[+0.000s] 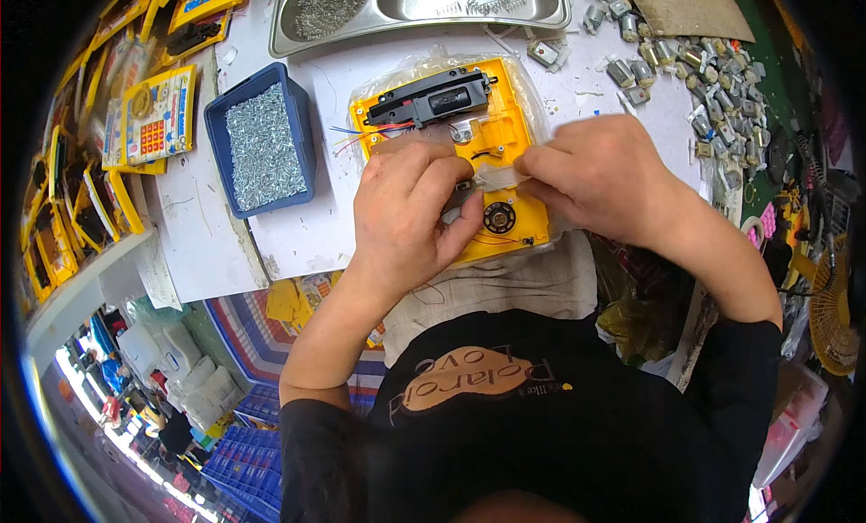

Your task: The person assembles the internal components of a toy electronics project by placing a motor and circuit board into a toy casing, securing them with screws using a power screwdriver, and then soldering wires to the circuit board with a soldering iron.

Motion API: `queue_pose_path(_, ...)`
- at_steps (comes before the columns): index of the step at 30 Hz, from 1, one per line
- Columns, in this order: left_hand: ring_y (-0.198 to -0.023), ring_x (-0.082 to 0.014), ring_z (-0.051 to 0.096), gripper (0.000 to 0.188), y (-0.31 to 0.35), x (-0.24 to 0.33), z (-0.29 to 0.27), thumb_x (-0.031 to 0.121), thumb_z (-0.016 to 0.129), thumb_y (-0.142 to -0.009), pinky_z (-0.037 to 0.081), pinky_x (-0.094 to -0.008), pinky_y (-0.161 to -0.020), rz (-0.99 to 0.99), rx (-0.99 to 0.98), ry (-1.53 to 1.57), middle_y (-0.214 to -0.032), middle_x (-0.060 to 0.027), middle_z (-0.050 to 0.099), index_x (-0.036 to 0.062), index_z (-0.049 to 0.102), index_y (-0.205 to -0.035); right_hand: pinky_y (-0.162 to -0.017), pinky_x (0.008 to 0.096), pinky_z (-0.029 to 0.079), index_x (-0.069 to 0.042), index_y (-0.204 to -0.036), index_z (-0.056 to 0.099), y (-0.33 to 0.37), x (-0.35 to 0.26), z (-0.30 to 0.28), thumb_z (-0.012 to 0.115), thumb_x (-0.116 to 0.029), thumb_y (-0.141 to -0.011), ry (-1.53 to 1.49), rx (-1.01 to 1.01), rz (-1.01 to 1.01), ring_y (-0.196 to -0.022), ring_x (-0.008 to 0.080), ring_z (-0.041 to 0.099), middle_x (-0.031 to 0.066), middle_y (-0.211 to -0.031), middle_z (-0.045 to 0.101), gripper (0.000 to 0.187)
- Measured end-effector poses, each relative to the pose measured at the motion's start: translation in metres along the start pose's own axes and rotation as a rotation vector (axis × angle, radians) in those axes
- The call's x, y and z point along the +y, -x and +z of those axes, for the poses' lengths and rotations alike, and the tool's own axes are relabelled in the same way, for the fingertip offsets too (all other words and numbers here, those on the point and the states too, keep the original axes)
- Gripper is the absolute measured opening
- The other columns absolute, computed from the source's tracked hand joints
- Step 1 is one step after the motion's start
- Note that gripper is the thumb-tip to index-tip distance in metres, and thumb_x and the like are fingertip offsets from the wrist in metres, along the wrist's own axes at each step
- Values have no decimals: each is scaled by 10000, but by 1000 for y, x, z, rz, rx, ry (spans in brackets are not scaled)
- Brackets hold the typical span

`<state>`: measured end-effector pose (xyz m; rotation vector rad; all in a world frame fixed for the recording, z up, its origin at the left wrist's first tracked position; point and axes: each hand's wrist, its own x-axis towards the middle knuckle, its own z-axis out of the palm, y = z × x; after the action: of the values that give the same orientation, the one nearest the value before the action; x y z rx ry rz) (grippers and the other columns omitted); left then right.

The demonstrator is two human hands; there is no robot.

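Nearest the person's body, a wrinkled pale fabric cloth (pixel 541 284) covers the lap, seemingly to protect the clothes. Just beyond, the open yellow plastic casing (pixel 507 131) lies at the near edge of the white desk (pixel 338 203), hollow side up, probably so both hands can get at its inside. Its lower part carries a round black speaker (pixel 499 219).

Over the middle of the casing, the left hand (pixel 406 198) curls its thumb and fingers around a small grey metal part (pixel 465 188), mostly hidden, perhaps to steady it. The right hand (pixel 600 171) pinches a translucent whitish strip (pixel 496 177) between thumb and fingertips, which seems to keep it stretched toward the left hand; whether it is tape cannot be told.

Farther up the casing sits a long black plastic module (pixel 433 99), loose red and blue wires (pixel 356 131) reaching out to its left. Clear crinkled plastic wrap (pixel 538 95) lies under the casing, likely as padding. To the left, a deep blue rectangular plastic bin (pixel 304 140) keeps silvery screws (pixel 263 149) together, presumably within easy reach. Farthest off are a compartmented steel tray (pixel 424 2) and, at right, heaped silvery cylindrical motors (pixel 722 99).
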<state>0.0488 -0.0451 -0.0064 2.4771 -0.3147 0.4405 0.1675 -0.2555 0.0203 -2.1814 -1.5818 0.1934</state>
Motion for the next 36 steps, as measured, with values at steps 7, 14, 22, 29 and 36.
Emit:
queue_pose_path(7, -1010, -287, 598, 357, -1, 2, -9, 163, 779, -729, 435, -400, -866, 29, -141, -46, -1086, -96, 593, 96, 678, -1065, -535, 332, 479, -106, -1278, 668, 29, -15, -12, 803, -150, -788, -289, -47, 428, -562, 207, 611, 65, -642, 613, 510)
queue_pose_path(14, -966, -250, 594, 351, 10, 1, -12, 168, 772, -767, 424, -385, -846, -17, -156, -46, -1067, -81, 600, 98, 673, -1096, -738, 391, 545, -48, -981, 747, 28, 43, -20, 700, -182, -845, 69, 390, 665, -790, 277, 686, 127, -867, 716, 197)
queue_pose_path(22, -867, -251, 605, 341, -4, 0, -24, 54, 753, -772, 458, -345, -714, -9, -27, 260, -1036, -78, 608, 69, 660, -1100, -804, 429, 506, -41, -855, 714, -22, 62, -2, 745, -238, -770, 334, 189, 419, -899, 303, 629, 109, -819, 671, 217)
queue_pose_path(29, -639, -90, 578, 222, -90, 14, -25, 70, 732, -878, 457, -239, -566, -358, -204, 468, -815, -34, 630, -8, 643, -1066, -687, 396, 501, -50, -879, 690, -3, 7, -25, 768, -185, -782, 14, 327, 360, -760, 278, 634, 78, -767, 657, 184)
queue_pose_path(36, -654, -10, 538, 179, -112, 29, -18, 116, 707, -950, 421, -178, -552, -460, -711, 922, -780, 34, 609, 7, 628, -1068, -710, 249, 509, -16, -929, 685, 46, -8, -37, 793, -42, -818, -760, 393, 515, -769, 118, 659, 62, -824, 703, 156)
